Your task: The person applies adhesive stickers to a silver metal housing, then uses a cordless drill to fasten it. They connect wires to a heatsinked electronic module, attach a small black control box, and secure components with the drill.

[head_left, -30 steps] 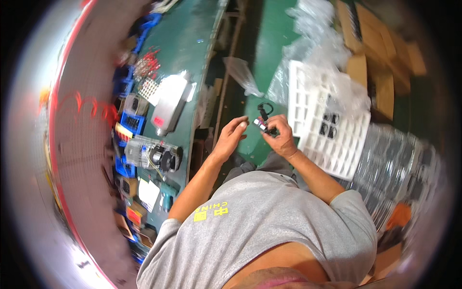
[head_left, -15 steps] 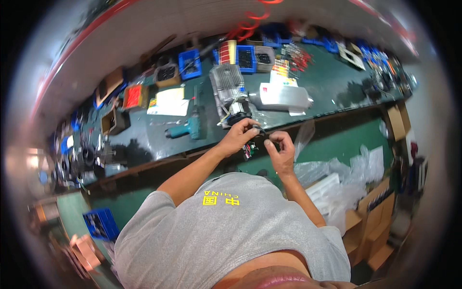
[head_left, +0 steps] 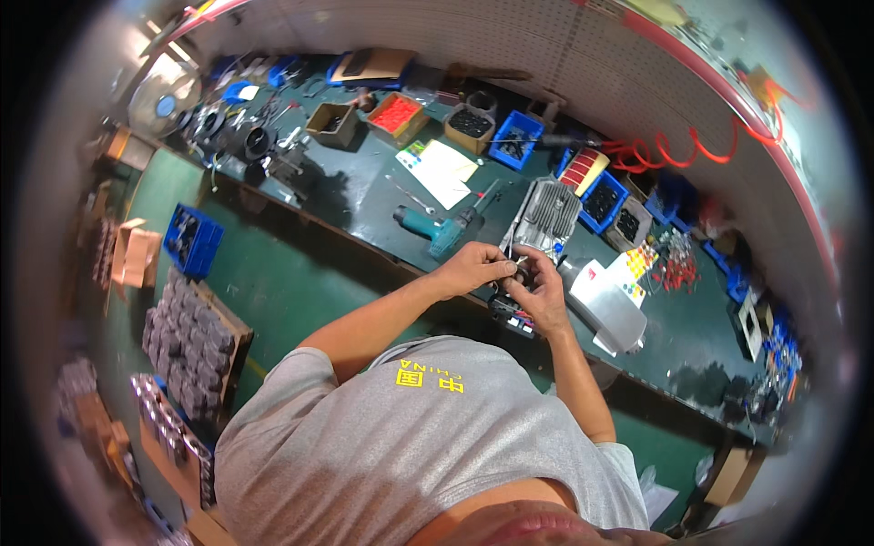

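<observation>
Left hand: narrowed to a pinch, thumb and forefinger on the dark wired part.
Right hand: closed on the same part, its fingertips against those of my left.
Dark wired part: between my hands and hanging just below them, at the bench's near edge, coloured wires showing; its upper end was hidden by my fingers.
Bench: long, dark green, running aslant in front of me.
Wall: pale perforated panel behind the bench.
Floor: green, with a blue crate and a stack of grey castings off to my left.
Ribbed housing: grey metal, just beyond my fingers, which blocked my view of its near end.
Smooth housing: silvery, lying beside my right hand.
Drill: teal, lying beyond my left hand, near white sheets.
Back row: blue bin of dark pieces, carton of red ones.
Hose: red, coiled, stretched above the bins toward the right.
</observation>
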Available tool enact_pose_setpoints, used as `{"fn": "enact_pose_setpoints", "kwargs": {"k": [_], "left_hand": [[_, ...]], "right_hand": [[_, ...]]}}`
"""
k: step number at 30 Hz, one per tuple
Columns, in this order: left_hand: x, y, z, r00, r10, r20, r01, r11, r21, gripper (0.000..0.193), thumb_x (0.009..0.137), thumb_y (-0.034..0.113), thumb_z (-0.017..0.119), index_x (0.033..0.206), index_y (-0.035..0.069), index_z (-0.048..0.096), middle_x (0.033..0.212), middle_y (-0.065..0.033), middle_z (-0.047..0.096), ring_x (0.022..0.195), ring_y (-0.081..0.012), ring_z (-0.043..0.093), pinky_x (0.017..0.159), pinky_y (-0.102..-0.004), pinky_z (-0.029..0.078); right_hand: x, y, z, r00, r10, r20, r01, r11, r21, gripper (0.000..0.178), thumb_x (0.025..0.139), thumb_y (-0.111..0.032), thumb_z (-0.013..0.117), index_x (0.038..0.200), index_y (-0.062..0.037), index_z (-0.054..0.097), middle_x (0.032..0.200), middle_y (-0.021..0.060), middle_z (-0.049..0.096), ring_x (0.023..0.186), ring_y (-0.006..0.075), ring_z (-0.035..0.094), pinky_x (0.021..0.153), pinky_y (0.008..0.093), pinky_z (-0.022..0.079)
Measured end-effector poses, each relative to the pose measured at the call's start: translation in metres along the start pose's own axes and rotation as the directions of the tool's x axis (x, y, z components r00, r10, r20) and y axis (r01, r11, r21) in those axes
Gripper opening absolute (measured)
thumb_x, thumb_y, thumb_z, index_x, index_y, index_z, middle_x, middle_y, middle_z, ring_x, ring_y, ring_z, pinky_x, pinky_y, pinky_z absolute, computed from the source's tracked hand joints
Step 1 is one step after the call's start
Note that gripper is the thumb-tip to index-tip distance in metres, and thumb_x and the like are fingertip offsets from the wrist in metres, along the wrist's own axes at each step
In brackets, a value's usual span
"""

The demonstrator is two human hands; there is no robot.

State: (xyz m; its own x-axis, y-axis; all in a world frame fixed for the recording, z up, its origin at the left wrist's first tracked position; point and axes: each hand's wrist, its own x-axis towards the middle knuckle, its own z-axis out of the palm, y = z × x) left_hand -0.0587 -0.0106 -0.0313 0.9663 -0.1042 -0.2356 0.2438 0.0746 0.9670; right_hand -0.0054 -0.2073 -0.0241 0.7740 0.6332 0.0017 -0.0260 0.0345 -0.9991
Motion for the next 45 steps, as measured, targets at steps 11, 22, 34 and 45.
{"fn": "enact_pose_setpoints", "kwargs": {"k": [11, 22, 34, 45], "left_hand": [[-0.007, 0.074, -0.014, 0.996, -0.036, 0.076, -0.006, 0.872, 0.490, 0.034, 0.095, 0.033, 0.073, 0.098, -0.001, 0.073, 0.081, -0.0041, 0.070, 0.080, -0.0088, 0.059, 0.073, -0.0303, 0.049], [-0.012, 0.141, -0.090, 0.965, 0.242, -0.103, -0.161, 0.852, 0.498, 0.022, 0.099, 0.021, 0.068, 0.095, -0.001, 0.067, 0.083, 0.0022, 0.061, 0.084, -0.0059, 0.054, 0.074, -0.0252, 0.045], [-0.013, 0.127, -0.061, 0.948, 0.319, 0.013, -0.265, 0.763, 0.590, 0.028, 0.102, 0.026, 0.065, 0.093, 0.000, 0.064, 0.080, -0.0020, 0.057, 0.077, -0.0100, 0.048, 0.069, -0.0293, 0.044], [-0.011, 0.124, -0.075, 0.915, 0.402, 0.035, -0.325, 0.684, 0.653, 0.038, 0.100, 0.032, 0.069, 0.082, -0.001, 0.062, 0.068, -0.0001, 0.050, 0.068, -0.0088, 0.043, 0.059, -0.0297, 0.039]], "right_hand": [[0.058, -0.021, -0.046, 0.882, -0.042, 0.469, 0.152, 0.968, -0.198, 0.018, 0.086, -0.010, 0.076, 0.090, -0.0007, 0.062, 0.074, 0.0047, 0.065, 0.072, 0.0099, 0.064, 0.062, 0.0273, 0.051], [0.078, -0.049, -0.051, 0.922, 0.008, 0.387, -0.072, 0.986, 0.152, 0.016, 0.095, -0.015, 0.068, 0.103, -0.0019, 0.063, 0.096, 0.0056, 0.067, 0.089, 0.0128, 0.064, 0.083, 0.0288, 0.052], [0.094, -0.091, 0.000, 0.869, -0.222, 0.441, 0.413, 0.818, -0.401, 0.021, 0.097, -0.019, 0.069, 0.097, 0.0014, 0.070, 0.087, 0.0139, 0.072, 0.074, 0.0238, 0.064, 0.072, 0.0381, 0.051], [0.076, -0.080, 0.009, 0.758, 0.197, 0.621, -0.435, 0.863, 0.257, 0.022, 0.098, -0.024, 0.062, 0.090, -0.0033, 0.065, 0.082, 0.0053, 0.067, 0.077, 0.0132, 0.066, 0.077, 0.0284, 0.055]]}}
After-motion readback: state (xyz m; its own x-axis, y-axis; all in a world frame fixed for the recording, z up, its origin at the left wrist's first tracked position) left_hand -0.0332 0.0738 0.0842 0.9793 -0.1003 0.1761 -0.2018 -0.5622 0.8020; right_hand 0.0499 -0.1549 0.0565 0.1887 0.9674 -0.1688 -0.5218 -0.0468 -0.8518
